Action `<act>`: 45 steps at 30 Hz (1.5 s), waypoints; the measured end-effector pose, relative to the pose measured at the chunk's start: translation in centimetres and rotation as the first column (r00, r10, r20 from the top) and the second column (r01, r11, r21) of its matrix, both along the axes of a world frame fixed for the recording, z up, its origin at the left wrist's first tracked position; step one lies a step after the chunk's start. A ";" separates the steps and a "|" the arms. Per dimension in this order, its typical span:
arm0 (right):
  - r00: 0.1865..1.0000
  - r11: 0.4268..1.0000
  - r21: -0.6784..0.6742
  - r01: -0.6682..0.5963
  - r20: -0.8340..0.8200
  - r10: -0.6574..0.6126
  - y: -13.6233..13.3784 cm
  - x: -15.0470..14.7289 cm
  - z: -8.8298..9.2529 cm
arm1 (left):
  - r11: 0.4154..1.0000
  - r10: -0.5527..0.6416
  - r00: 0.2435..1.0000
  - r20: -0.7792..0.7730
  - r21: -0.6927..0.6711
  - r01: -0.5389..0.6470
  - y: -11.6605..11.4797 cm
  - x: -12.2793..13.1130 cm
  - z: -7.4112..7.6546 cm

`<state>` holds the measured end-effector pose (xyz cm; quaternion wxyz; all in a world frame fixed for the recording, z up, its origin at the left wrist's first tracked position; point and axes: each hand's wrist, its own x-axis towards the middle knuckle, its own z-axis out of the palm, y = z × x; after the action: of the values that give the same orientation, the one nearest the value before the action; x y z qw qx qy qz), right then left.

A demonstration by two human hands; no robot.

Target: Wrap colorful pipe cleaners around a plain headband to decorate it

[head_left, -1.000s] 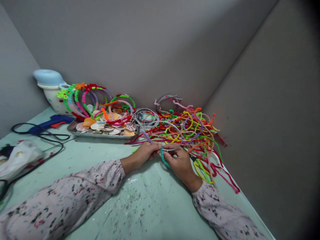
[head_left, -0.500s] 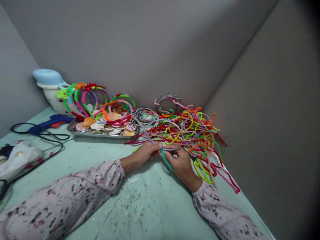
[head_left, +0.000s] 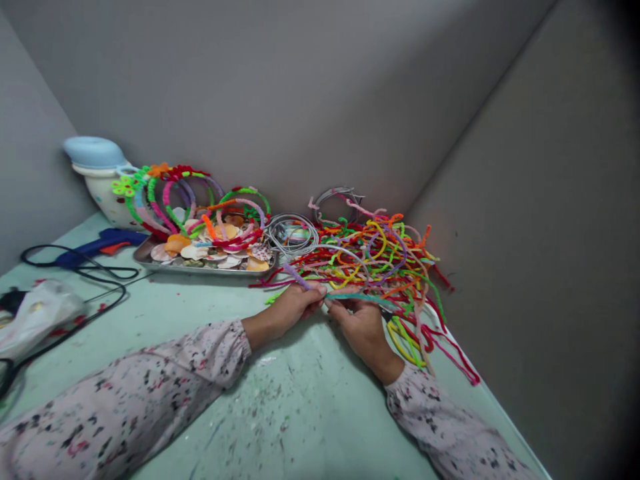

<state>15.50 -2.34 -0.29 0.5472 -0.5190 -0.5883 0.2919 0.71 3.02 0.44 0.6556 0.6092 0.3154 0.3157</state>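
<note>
Both hands rest on the pale green counter (head_left: 300,400), close together with the fingertips almost meeting, in front of a heap of loose pipe cleaners (head_left: 395,260) in red, orange, yellow, green and purple. The left hand (head_left: 294,307) is pinched closed on the near end of a grey headband (head_left: 345,249), whose thin arc rises over the edge of the heap. A short lilac pipe cleaner (head_left: 294,273) sticks up and to the left from that same pinch. The right hand (head_left: 364,327) lies just beside it, fingers curled and closed on a teal pipe cleaner (head_left: 363,297), which runs from the meeting point of the two hands out to the right, low across the front of the heap. Whether the teal strand is already wound on the band cannot be told. Both forearms wear speckled pale pink sleeves (head_left: 165,380). Behind the left hand stands a metal tray (head_left: 200,269) holding shells, with finished headbands (head_left: 170,193) wrapped in bright colours leaning over it. Between tray and heap lies a bundle of bare grey bands (head_left: 293,233). Further left are a blue glue gun (head_left: 103,241) with its black cord (head_left: 95,283), a clear plastic bag (head_left: 37,313), and a white pot with a blue lid (head_left: 95,155) against the grey wall.
</note>
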 end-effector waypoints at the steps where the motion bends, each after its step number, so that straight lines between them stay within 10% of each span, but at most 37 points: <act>1: 1.000 1.000 -0.012 -0.004 -0.009 0.003 0.0 -0.1 0.2 | 1.000 0.000 1.000 0.000 0.007 0.000 0.0 0.0 0.0; 45: 0.998 0.983 -0.182 0.007 -0.053 -0.017 0.2 -0.3 -0.2 | 0.998 0.053 0.999 0.014 0.034 -0.053 -0.1 0.0 -0.4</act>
<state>15.24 -2.15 -0.48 0.5152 -0.5622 -0.5409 0.3549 0.72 2.90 0.00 0.6386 0.6096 0.3217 0.3422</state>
